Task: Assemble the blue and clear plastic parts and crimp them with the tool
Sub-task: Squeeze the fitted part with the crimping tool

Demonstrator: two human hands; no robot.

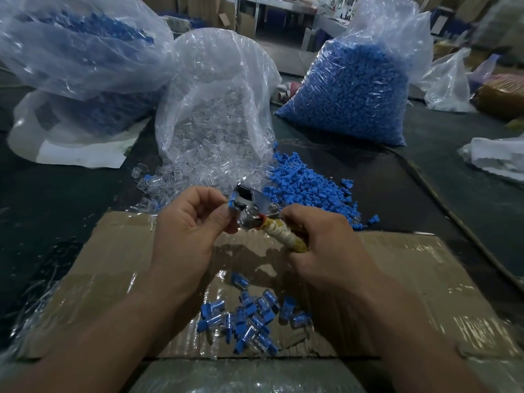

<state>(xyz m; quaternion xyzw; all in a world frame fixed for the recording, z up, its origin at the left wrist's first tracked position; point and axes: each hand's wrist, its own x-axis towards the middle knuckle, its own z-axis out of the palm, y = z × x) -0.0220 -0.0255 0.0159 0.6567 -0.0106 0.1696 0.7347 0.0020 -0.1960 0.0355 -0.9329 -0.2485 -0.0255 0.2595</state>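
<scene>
Two bare forearms reach forward over a cardboard box (113, 251). The left hand (184, 231) pinches a blue and clear part (232, 204) in the tool's (255, 207) metal head; the right hand (320, 245) grips its wrapped handle.

Dark table (411, 177) bears bags (354, 89), loose blue parts (306, 185), cardboard (113, 251)

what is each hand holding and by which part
The right hand holds the shiny metal crimping tool by its cream tape-wrapped grip. The left hand pinches a small blue and clear plastic part at the tool's jaws.
</scene>
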